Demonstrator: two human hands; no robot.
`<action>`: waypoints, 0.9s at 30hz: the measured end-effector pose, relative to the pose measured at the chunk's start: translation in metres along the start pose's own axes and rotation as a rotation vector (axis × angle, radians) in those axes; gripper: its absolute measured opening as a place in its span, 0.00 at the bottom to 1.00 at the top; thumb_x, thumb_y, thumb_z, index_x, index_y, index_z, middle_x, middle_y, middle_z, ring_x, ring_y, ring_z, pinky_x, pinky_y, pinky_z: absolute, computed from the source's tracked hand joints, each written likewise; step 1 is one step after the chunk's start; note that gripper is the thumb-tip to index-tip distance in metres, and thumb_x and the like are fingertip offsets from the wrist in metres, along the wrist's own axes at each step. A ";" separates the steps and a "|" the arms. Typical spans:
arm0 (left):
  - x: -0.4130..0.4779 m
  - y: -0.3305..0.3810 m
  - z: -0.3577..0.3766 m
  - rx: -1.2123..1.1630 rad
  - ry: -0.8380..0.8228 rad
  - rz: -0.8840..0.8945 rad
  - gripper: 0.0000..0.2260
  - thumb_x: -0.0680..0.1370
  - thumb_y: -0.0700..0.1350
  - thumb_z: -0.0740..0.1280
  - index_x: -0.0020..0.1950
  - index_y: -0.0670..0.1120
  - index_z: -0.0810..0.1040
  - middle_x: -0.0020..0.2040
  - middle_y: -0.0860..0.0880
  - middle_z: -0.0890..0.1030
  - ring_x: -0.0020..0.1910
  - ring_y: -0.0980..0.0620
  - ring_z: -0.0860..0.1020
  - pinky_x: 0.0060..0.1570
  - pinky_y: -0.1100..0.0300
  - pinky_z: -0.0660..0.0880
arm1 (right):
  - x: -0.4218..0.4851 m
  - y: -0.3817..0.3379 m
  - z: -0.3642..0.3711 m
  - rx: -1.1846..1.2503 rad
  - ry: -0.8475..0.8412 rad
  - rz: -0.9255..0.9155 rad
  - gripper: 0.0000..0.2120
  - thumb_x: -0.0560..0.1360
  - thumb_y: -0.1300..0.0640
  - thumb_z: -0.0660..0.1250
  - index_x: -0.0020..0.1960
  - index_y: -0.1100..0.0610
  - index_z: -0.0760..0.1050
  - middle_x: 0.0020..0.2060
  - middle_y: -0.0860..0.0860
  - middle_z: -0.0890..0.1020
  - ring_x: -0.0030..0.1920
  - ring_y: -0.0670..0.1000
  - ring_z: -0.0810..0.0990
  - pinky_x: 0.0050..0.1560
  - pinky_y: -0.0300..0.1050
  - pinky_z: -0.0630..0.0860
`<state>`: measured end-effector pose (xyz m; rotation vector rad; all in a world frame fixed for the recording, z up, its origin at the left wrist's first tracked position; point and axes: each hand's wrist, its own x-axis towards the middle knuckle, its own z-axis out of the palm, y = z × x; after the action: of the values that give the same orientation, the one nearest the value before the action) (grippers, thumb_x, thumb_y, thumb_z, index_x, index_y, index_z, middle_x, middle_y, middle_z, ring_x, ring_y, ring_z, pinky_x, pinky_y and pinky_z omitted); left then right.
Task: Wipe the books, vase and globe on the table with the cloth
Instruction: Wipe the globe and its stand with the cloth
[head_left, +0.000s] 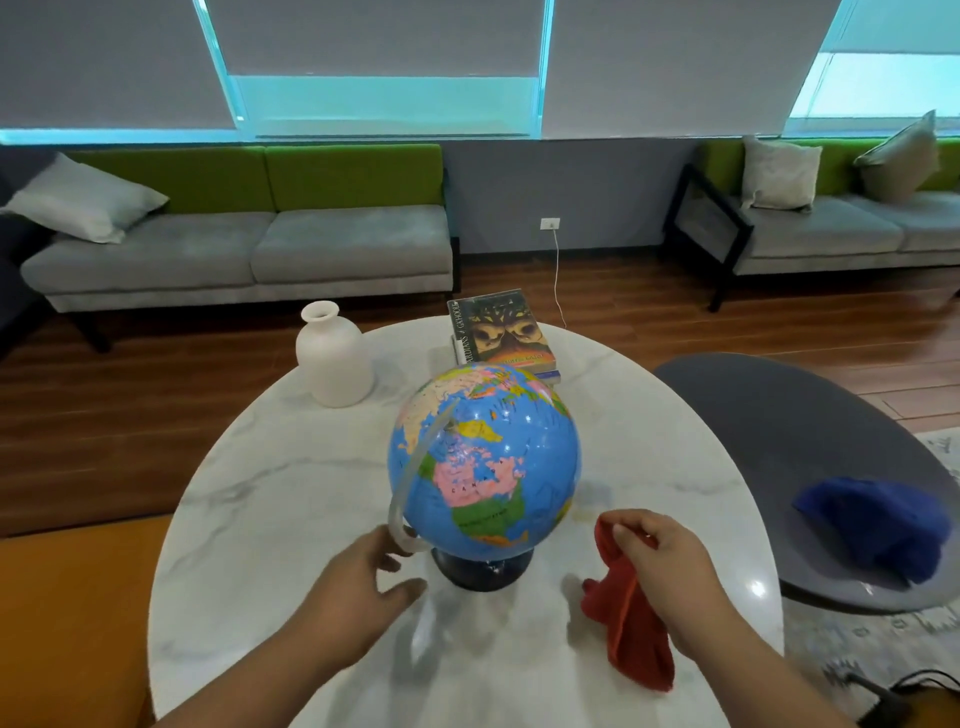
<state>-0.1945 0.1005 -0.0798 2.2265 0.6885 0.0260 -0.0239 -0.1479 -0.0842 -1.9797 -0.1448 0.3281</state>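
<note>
A blue globe (485, 460) on a dark base stands in the middle of the round white marble table (270, 499). My left hand (358, 582) is open at the lower end of the globe's clear arc, fingertips touching it near the base. My right hand (662, 561) grips a red cloth (631, 618) just right of the globe; the cloth hangs down to the tabletop. A white vase (332, 356) stands at the table's far left. A stack of books (501, 332) lies at the far edge behind the globe.
A dark grey oval table (789, 441) to the right carries a blue cloth (883, 525). Grey and green sofas line the back wall. A white cable runs from a wall socket down behind the books. An orange surface lies at the lower left.
</note>
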 end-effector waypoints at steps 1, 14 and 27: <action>0.002 0.001 0.006 -0.024 -0.019 -0.006 0.16 0.70 0.49 0.75 0.50 0.61 0.71 0.48 0.60 0.79 0.45 0.64 0.78 0.40 0.74 0.69 | -0.002 0.002 0.005 -0.024 -0.011 -0.002 0.12 0.77 0.62 0.66 0.42 0.47 0.81 0.45 0.49 0.82 0.44 0.48 0.81 0.45 0.40 0.77; 0.025 0.009 0.017 -0.137 0.053 -0.081 0.15 0.75 0.54 0.65 0.38 0.45 0.83 0.35 0.49 0.84 0.36 0.52 0.82 0.43 0.51 0.79 | -0.014 0.047 0.036 -0.605 -0.353 -0.065 0.26 0.74 0.57 0.68 0.70 0.47 0.68 0.61 0.49 0.71 0.61 0.48 0.73 0.61 0.31 0.62; 0.004 0.002 0.004 -0.641 0.110 -0.195 0.06 0.78 0.41 0.66 0.45 0.46 0.82 0.43 0.51 0.86 0.42 0.53 0.84 0.41 0.59 0.80 | 0.000 0.035 0.035 -0.489 -0.238 -0.029 0.17 0.73 0.61 0.64 0.59 0.46 0.77 0.52 0.49 0.79 0.52 0.50 0.77 0.55 0.43 0.71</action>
<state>-0.1888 0.0985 -0.0824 1.5483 0.8186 0.2395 -0.0354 -0.1322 -0.1298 -2.4114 -0.4400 0.5495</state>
